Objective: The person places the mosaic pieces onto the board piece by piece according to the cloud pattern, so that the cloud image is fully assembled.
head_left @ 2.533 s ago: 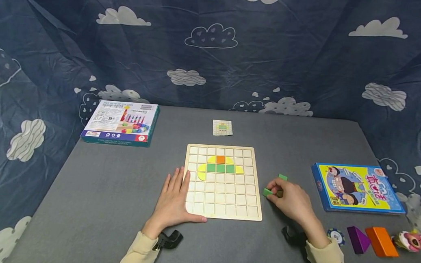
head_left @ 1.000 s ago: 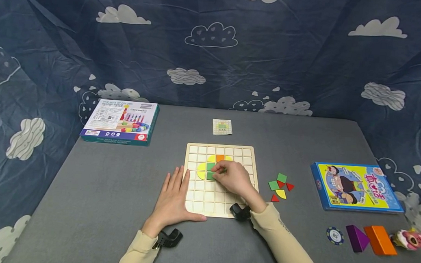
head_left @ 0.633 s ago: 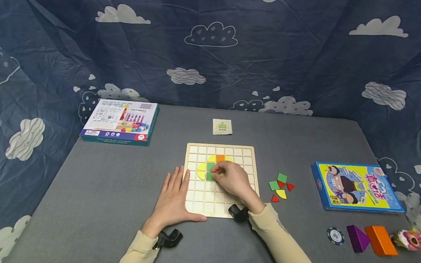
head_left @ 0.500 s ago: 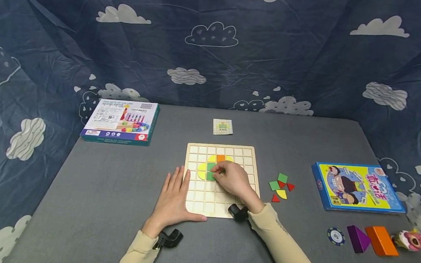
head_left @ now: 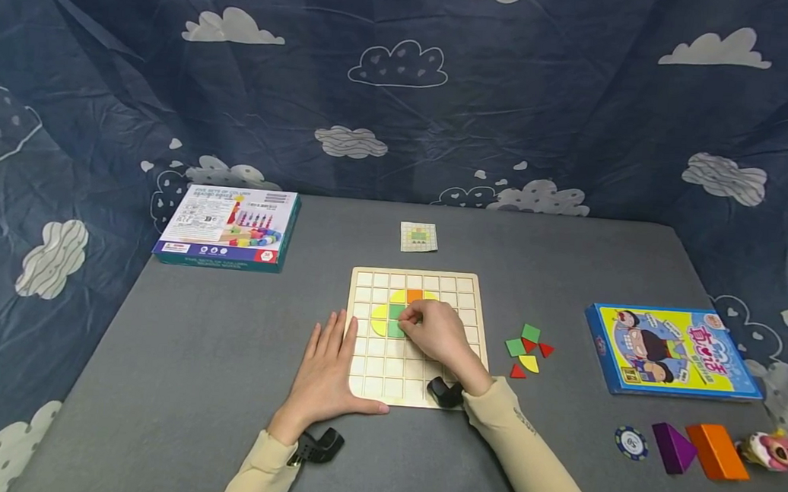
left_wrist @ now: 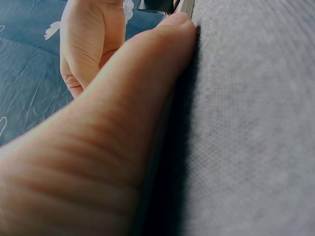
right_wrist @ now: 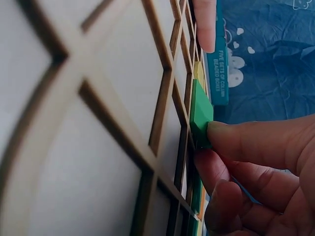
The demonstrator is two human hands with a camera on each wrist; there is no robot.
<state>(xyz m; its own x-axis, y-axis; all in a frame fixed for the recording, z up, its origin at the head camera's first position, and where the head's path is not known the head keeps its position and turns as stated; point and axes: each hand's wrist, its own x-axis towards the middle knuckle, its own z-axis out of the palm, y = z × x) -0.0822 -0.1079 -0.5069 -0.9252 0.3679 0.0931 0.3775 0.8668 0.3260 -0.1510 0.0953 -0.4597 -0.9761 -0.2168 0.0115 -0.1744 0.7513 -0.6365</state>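
Right hand [head_left: 433, 334] over middle of wooden grid board [head_left: 466, 392], grip pinching a green square tile [right_wrist: 201, 114] between thumb and fingertip. Tile half-seated, tilted on edge in a cell of the row just under the green row [head_left: 397, 312] (right wrist view shows one edge down in the cell, other edge lifted). Tile directly at the fingertips, toward far-left side of the hand; flat face wants to drop parallel to board, edges square with the grid bars. Orange square [head_left: 414, 296] and yellow pieces [head_left: 378, 320] already seated around it, touching the green ones.

Left hand [head_left: 326, 369] flat on near-left corner of board, fingers straight and spread slightly, thumb along near edge, pressing board to the desk [head_left: 187, 353]; holding nothing. Right hand clearly the nearer one to the tile.

Loose pieces [head_left: 528, 348] (green, red, yellow) on desk just right of board, apart from both hands. Pattern card [head_left: 418, 237] beyond far edge of board. Bead-toy box [head_left: 227, 227] at far-left of desk, blue game box [head_left: 673, 352] at right edge. Near-right corner: poker chip [head_left: 630, 442], purple block [head_left: 672, 447], orange block [head_left: 717, 451], pink figure [head_left: 778, 450] in a row
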